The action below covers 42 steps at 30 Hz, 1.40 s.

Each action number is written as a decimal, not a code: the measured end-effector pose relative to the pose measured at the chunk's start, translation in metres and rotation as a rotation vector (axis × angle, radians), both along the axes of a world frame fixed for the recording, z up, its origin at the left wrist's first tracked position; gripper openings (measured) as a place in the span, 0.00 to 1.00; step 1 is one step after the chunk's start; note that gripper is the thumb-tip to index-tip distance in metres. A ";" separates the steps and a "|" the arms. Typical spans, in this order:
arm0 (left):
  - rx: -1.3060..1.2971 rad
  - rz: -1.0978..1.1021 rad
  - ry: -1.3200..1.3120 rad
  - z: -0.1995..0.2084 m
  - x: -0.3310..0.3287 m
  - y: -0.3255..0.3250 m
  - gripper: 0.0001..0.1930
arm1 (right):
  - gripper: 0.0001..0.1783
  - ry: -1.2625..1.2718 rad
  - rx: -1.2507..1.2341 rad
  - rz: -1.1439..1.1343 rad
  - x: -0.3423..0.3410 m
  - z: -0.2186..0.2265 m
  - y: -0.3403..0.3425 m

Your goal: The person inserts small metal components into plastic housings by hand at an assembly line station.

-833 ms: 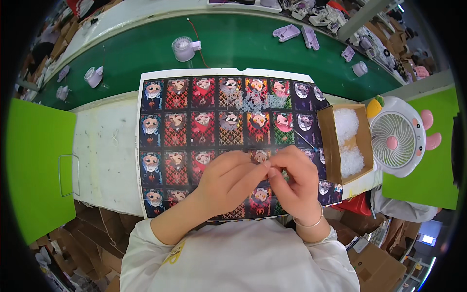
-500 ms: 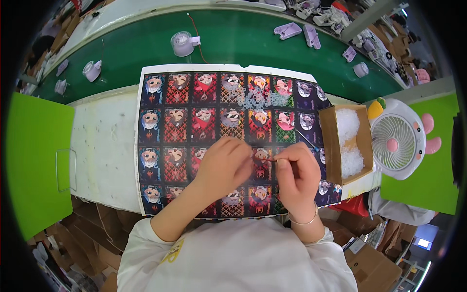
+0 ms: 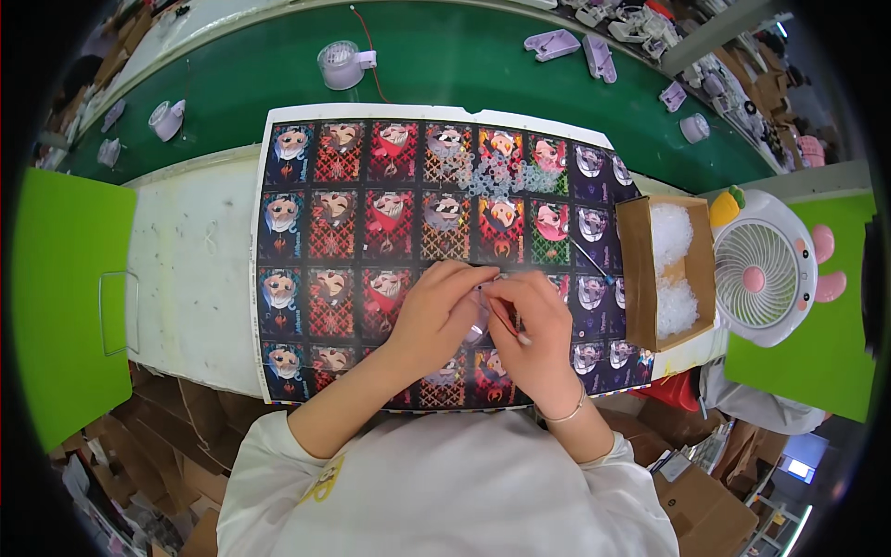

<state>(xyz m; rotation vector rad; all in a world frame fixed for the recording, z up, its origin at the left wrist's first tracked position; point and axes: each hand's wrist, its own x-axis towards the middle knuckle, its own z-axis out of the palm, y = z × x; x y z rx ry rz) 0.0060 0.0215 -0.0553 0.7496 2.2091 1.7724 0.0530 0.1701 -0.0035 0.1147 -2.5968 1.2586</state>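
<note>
My two hands meet above a printed sheet (image 3: 339, 226) covered in rows of cartoon figures. A pale purple, partly see-through plastic part (image 3: 477, 322) shows between them, mostly hidden by fingers. My left hand (image 3: 434, 311) is closed around its left side. The fingers of my right hand (image 3: 535, 330) are pinched at the part's upper right, on a thin red wire (image 3: 502, 319). This wire runs down across the fingers to a small white connector (image 3: 524, 340). Above the hands, a cluster of small clear rings (image 3: 497, 176) lies on the sheet.
An open cardboard box (image 3: 638, 278) with clear small pieces stands at the right, beside a white fan (image 3: 756, 269). A thin tool (image 3: 591, 259) lies left of the box. Beyond, a green belt (image 3: 445, 60) carries purple housings, one (image 3: 342, 67) with a red wire.
My right hand has moved left to meet the left one, and its fingers have turned inward. The purple part now shows between them. The white connector hangs lower, and the view has shifted slightly.
</note>
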 end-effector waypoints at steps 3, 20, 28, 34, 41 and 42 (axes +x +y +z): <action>0.020 -0.004 -0.055 -0.001 0.001 -0.001 0.19 | 0.13 0.011 0.051 -0.006 0.003 -0.001 -0.003; 0.026 0.044 -0.059 -0.002 0.001 0.004 0.15 | 0.06 -0.147 0.715 -0.395 -0.004 -0.046 0.088; -0.012 0.065 -0.054 0.001 0.001 0.005 0.15 | 0.03 -0.292 0.089 -0.110 0.002 -0.008 0.065; -0.030 0.090 -0.012 -0.001 0.002 0.006 0.15 | 0.05 -0.168 0.067 0.025 0.016 0.000 0.010; -0.026 0.117 0.008 -0.002 0.003 0.008 0.14 | 0.09 -0.129 0.229 -0.073 0.022 -0.004 -0.005; -0.026 0.132 0.012 -0.001 0.003 0.009 0.14 | 0.10 -0.130 0.233 -0.103 0.023 -0.004 -0.007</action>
